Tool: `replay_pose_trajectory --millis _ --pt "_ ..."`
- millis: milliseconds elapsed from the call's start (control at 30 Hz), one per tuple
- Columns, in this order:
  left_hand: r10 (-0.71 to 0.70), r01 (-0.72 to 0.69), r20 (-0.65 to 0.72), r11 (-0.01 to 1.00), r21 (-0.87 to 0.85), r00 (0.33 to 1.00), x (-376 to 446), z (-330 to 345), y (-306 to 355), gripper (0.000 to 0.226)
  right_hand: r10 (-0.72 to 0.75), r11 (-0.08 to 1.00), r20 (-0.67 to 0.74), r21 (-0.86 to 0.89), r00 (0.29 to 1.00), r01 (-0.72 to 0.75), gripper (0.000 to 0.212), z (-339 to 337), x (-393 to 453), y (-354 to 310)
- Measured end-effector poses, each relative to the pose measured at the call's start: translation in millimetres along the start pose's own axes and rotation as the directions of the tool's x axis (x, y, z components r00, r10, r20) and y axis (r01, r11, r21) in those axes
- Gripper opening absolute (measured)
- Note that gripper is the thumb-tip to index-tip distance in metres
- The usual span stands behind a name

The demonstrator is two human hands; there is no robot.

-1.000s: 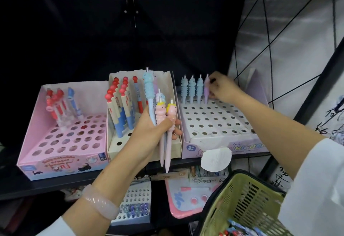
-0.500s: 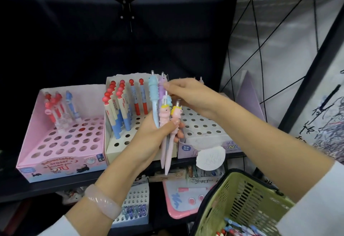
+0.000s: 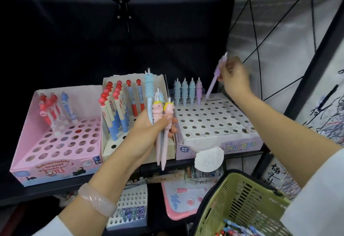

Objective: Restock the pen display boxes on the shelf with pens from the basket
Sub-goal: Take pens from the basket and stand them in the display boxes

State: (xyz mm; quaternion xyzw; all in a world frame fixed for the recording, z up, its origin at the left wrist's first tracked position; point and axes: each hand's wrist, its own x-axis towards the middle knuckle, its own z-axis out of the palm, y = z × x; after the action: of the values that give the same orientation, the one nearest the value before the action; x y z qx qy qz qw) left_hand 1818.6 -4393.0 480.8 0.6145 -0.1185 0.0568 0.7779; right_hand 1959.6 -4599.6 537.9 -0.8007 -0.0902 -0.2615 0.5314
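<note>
Purple pen (image 3: 216, 75) is pinched high on its ridged grip by the right hand (image 3: 235, 79), its long axis tilted, tip down and to the left, hanging just above the back row of the unicorn box (image 3: 214, 122), beside four pens already seated (image 3: 188, 91). The next free hole is judged to lie directly under the tip. A bundle of pens (image 3: 160, 116), blue and pink with unicorn heads, is gripped upright in the left hand (image 3: 147, 133). More stock is seen in the green basket (image 3: 242, 204).
</note>
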Motion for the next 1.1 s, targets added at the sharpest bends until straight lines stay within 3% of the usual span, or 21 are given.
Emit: replay_pose_trajectory --millis 367,500,633,733,800,867,900,967,1000,1100 --pt "-0.009 0.009 -0.019 1.0 0.001 1.0 3 -9 -10 0.013 -0.109 0.944 0.138 -0.296 0.984 0.146 0.022 9 8 29" --pt "-0.006 0.006 -0.006 1.0 -0.002 1.0 4 -8 -11 0.012 -0.066 0.939 0.163 -0.323 0.984 0.116 0.021 16 7 33" --pt "-0.009 0.009 0.0 1.0 0.012 1.0 1 -7 -11 0.014 0.042 0.89 0.306 -0.443 0.951 0.104 0.021 26 6 40" --pt "-0.022 0.022 -0.019 1.0 0.011 1.0 -1 -9 -9 0.015 0.071 0.879 0.27 -0.471 0.96 0.068 0.023 25 -1 44" --pt "-0.029 0.029 -0.018 1.0 0.011 0.999 -2 -9 -8 0.015 0.011 0.876 0.167 -0.477 0.986 0.071 0.028 23 -4 35" --pt "-0.026 0.026 -0.004 0.999 0.022 1.0 -3 -7 -6 0.014 -0.088 0.921 0.064 -0.376 0.994 0.106 0.026 24 -12 11" --pt "-0.021 0.021 -0.001 0.999 0.028 1.0 -3 -5 -5 0.014 -0.095 0.954 0.084 -0.276 0.992 0.115 0.022 27 -17 -5" --pt "-0.009 0.009 0.004 0.999 0.039 1.0 -4 0 -3 0.014 -0.02 0.999 0.321 -0.018 0.947 0.027 0.018 35 -33 -40" --pt "-0.002 0.002 0.007 0.999 0.043 1.0 -4 2 -3 0.014 0.012 0.997 0.466 0.056 0.884 -0.043 0.019 39 -42 -56" --pt "0.01 -0.01 0.011 0.999 0.04 1.0 -7 7 0 0.014 -0.003 0.995 0.695 0.072 0.719 -0.066 0.022 47 -62 -84"
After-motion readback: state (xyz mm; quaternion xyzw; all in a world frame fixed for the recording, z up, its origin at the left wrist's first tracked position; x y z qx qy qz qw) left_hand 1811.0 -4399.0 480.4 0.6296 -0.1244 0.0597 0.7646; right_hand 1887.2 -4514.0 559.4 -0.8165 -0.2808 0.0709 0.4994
